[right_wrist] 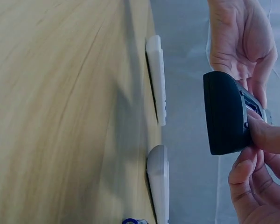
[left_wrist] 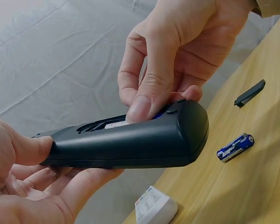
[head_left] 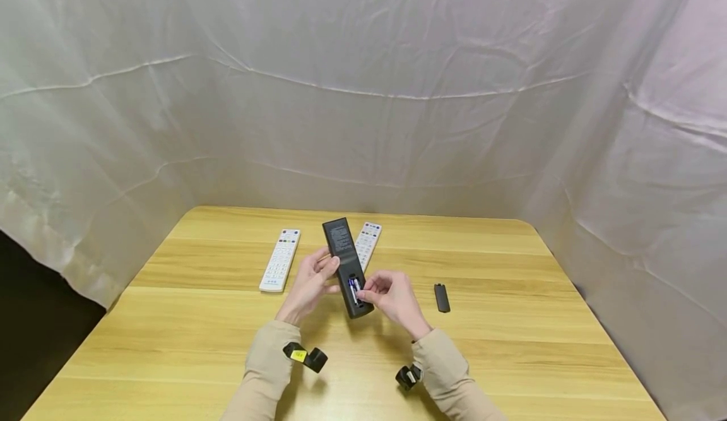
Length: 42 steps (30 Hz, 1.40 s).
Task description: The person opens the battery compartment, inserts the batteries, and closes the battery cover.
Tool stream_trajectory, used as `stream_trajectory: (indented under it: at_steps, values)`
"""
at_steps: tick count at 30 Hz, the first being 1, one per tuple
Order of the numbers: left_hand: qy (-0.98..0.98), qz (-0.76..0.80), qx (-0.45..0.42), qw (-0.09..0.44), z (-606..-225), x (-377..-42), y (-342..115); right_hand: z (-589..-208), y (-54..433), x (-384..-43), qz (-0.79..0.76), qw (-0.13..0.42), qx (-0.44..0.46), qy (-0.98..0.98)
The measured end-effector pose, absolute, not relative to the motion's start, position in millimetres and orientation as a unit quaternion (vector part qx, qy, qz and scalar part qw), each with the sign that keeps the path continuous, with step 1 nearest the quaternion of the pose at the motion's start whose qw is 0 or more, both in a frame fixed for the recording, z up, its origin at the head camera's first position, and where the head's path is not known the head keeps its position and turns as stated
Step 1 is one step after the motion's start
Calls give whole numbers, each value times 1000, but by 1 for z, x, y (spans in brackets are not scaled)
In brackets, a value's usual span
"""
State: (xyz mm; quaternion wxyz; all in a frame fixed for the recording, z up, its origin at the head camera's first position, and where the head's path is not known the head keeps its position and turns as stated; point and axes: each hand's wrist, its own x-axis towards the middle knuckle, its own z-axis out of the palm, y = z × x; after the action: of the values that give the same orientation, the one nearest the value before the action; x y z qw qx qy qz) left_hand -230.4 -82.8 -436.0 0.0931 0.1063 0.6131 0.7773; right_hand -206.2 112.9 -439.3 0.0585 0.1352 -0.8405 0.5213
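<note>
My left hand grips a black remote control by its middle, back side up and tilted above the table. Its battery compartment is uncovered at the near end, with blue-and-white batteries showing inside. The thumb of my right hand presses on a battery there, while the other fingers curl by the remote's side. That thumb hides part of the compartment. In the left wrist view, one more blue battery lies loose on the wood. The black battery cover rests on the table to the right.
Two white remote controls lie on the wooden table: one left of my hands, another behind the black remote and partly covered by it. Grey cloth hangs around the back and sides of the table.
</note>
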Motion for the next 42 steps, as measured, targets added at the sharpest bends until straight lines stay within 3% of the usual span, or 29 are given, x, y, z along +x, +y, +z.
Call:
stream_trajectory:
  at_steps: [42]
  values:
    - [618, 779, 73, 80, -438, -233, -82, -445, 116, -211, 533, 21, 152, -832]
